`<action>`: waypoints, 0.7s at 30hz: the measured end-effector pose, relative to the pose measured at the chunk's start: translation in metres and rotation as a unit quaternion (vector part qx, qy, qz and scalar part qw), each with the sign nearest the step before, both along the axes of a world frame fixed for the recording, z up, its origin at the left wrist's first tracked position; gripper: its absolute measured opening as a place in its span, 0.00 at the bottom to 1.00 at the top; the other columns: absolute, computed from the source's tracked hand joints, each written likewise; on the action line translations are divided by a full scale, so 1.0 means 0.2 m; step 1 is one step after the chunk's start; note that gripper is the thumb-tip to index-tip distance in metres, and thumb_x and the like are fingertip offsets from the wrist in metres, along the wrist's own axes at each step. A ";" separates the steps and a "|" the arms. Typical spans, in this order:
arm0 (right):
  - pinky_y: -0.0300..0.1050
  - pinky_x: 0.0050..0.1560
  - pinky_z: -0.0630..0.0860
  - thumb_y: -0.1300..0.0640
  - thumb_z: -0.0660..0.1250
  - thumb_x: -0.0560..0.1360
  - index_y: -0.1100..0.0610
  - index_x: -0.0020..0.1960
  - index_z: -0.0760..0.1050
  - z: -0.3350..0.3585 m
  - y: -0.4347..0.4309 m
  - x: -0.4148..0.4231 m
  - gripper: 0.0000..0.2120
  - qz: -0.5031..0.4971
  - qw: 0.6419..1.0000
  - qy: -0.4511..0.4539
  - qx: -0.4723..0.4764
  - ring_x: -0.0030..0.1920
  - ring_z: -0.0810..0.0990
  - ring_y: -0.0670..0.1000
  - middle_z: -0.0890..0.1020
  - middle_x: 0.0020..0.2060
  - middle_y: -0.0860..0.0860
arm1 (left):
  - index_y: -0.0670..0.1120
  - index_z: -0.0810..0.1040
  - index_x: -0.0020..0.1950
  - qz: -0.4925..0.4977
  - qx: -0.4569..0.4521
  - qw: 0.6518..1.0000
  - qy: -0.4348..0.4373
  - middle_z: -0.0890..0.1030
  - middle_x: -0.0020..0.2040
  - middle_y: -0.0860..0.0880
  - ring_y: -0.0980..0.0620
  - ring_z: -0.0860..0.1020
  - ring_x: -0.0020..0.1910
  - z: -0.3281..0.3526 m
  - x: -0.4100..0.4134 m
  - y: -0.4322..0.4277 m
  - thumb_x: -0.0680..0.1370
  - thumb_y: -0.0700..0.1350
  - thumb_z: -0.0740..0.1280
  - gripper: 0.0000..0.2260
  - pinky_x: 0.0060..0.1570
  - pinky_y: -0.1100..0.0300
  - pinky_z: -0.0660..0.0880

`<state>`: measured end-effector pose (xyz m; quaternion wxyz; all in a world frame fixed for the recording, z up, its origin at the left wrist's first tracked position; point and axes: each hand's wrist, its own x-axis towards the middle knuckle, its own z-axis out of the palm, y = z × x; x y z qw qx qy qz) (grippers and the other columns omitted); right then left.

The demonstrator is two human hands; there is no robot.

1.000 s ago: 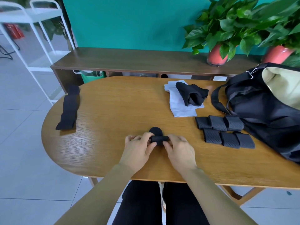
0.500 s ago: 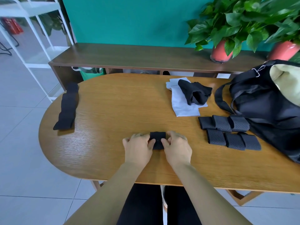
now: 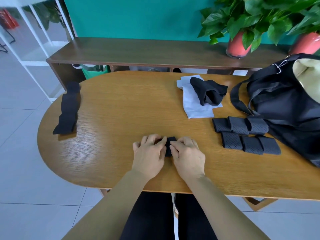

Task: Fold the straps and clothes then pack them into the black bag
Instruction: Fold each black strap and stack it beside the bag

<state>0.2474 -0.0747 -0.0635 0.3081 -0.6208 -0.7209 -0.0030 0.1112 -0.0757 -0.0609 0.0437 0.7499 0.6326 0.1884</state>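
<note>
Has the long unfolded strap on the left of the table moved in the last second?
No. The long strap lies at the same spot by the table's left edge.

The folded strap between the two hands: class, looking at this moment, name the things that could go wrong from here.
1. The strap is pinched small between the left hand and right hand; on release it may spring open.
2. The six folded straps lie packed beside the black bag; adding another could knock them loose.
3. The long strap lies at the table edge and might slide off.
</note>
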 end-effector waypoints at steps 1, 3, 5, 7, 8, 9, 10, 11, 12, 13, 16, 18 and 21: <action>0.38 0.23 0.69 0.57 0.75 0.69 0.52 0.41 0.83 0.00 0.00 0.00 0.02 -0.002 1.000 -0.005 -0.001 0.40 0.78 0.51 0.79 0.39 0.48 | 0.58 0.70 0.70 -0.003 -0.013 1.000 0.010 0.70 0.66 0.56 0.53 0.66 0.65 0.00 0.00 0.00 0.81 0.52 0.57 0.17 0.51 0.57 0.53; 0.39 0.22 0.69 0.57 0.75 0.69 0.52 0.40 0.83 0.00 0.00 -0.01 0.02 -0.005 1.000 -0.012 -0.004 0.39 0.78 0.52 0.78 0.39 0.49 | 0.60 0.68 0.71 -0.003 -0.022 1.000 0.016 0.69 0.67 0.57 0.54 0.64 0.66 0.02 -0.01 0.00 0.81 0.53 0.56 0.18 0.52 0.57 0.52; 0.41 0.25 0.72 0.56 0.73 0.70 0.53 0.43 0.83 0.01 0.00 -0.01 0.02 -0.010 1.000 -0.019 -0.017 0.42 0.78 0.53 0.79 0.41 0.50 | 0.60 0.67 0.71 -0.001 -0.028 0.999 0.021 0.68 0.67 0.57 0.54 0.64 0.66 0.03 -0.01 0.00 0.81 0.54 0.55 0.18 0.52 0.57 0.53; 0.44 0.34 0.75 0.54 0.68 0.75 0.52 0.52 0.82 0.04 -0.01 -0.02 0.07 -0.018 0.997 -0.014 -0.078 0.51 0.76 0.52 0.78 0.48 0.49 | 0.59 0.66 0.72 0.010 -0.046 0.999 0.009 0.69 0.67 0.56 0.53 0.64 0.66 0.05 0.00 0.00 0.81 0.54 0.56 0.18 0.54 0.56 0.56; 0.44 0.41 0.75 0.53 0.65 0.77 0.51 0.57 0.79 0.06 0.00 -0.02 0.10 -0.021 0.992 0.003 -0.122 0.55 0.74 0.51 0.77 0.52 0.49 | 0.57 0.66 0.72 0.031 -0.059 0.998 -0.022 0.70 0.66 0.54 0.52 0.65 0.66 0.05 0.01 -0.01 0.81 0.54 0.57 0.19 0.56 0.55 0.59; 0.44 0.46 0.74 0.53 0.63 0.78 0.50 0.61 0.77 0.09 0.00 -0.01 0.13 -0.028 0.986 0.033 -0.163 0.58 0.73 0.50 0.77 0.56 0.48 | 0.54 0.67 0.72 0.060 -0.070 0.993 -0.070 0.73 0.64 0.52 0.51 0.68 0.64 0.06 0.02 -0.01 0.81 0.53 0.58 0.19 0.58 0.53 0.62; 0.44 0.48 0.74 0.52 0.62 0.78 0.50 0.63 0.75 0.12 0.00 -0.01 0.14 -0.039 0.977 0.073 -0.199 0.58 0.73 0.49 0.76 0.57 0.48 | 0.50 0.71 0.69 0.088 -0.072 0.985 -0.130 0.76 0.58 0.50 0.50 0.72 0.60 0.07 0.03 -0.02 0.80 0.51 0.60 0.17 0.58 0.52 0.66; 0.44 0.48 0.74 0.52 0.62 0.78 0.49 0.63 0.75 0.14 0.01 0.00 0.14 -0.054 0.966 0.114 -0.225 0.55 0.75 0.49 0.77 0.56 0.48 | 0.46 0.75 0.62 0.107 -0.066 0.974 -0.186 0.79 0.52 0.49 0.49 0.76 0.53 0.08 0.03 -0.03 0.80 0.49 0.61 0.13 0.54 0.51 0.71; 0.43 0.46 0.74 0.51 0.62 0.77 0.50 0.62 0.75 0.16 0.01 0.00 0.14 -0.068 0.956 0.149 -0.243 0.52 0.76 0.49 0.78 0.55 0.48 | 0.45 0.77 0.52 0.120 -0.067 0.962 -0.235 0.79 0.45 0.50 0.49 0.77 0.46 0.09 0.03 -0.04 0.79 0.47 0.62 0.08 0.49 0.51 0.74; 0.42 0.43 0.73 0.51 0.62 0.77 0.51 0.60 0.75 0.17 0.01 0.01 0.13 -0.082 0.947 0.170 -0.261 0.49 0.77 0.49 0.79 0.53 0.48 | 0.46 0.76 0.43 0.128 -0.079 0.952 -0.267 0.77 0.39 0.52 0.50 0.76 0.41 0.10 0.03 -0.05 0.79 0.46 0.63 0.07 0.44 0.53 0.75; 0.41 0.36 0.72 0.50 0.63 0.77 0.54 0.54 0.77 0.20 -0.01 0.00 0.11 -0.107 0.931 0.175 -0.302 0.42 0.77 0.49 0.81 0.47 0.50 | 0.54 0.67 0.33 0.138 -0.127 0.944 -0.270 0.72 0.34 0.58 0.54 0.74 0.37 0.14 0.06 -0.07 0.78 0.44 0.65 0.15 0.41 0.57 0.75; 0.41 0.38 0.73 0.51 0.63 0.78 0.54 0.58 0.77 0.23 -0.02 -0.01 0.12 -0.112 0.922 0.181 -0.323 0.42 0.77 0.49 0.81 0.48 0.50 | 0.52 0.69 0.33 0.145 -0.146 0.943 -0.263 0.72 0.33 0.56 0.55 0.73 0.33 0.16 0.09 -0.07 0.78 0.43 0.65 0.14 0.36 0.60 0.73; 0.45 0.45 0.77 0.53 0.64 0.78 0.58 0.55 0.79 0.27 -0.05 0.01 0.11 -0.129 0.910 0.222 -0.327 0.45 0.80 0.52 0.82 0.46 0.52 | 0.53 0.68 0.33 0.156 -0.163 0.932 -0.282 0.71 0.33 0.57 0.56 0.72 0.34 0.18 0.14 -0.07 0.78 0.42 0.65 0.15 0.32 0.66 0.68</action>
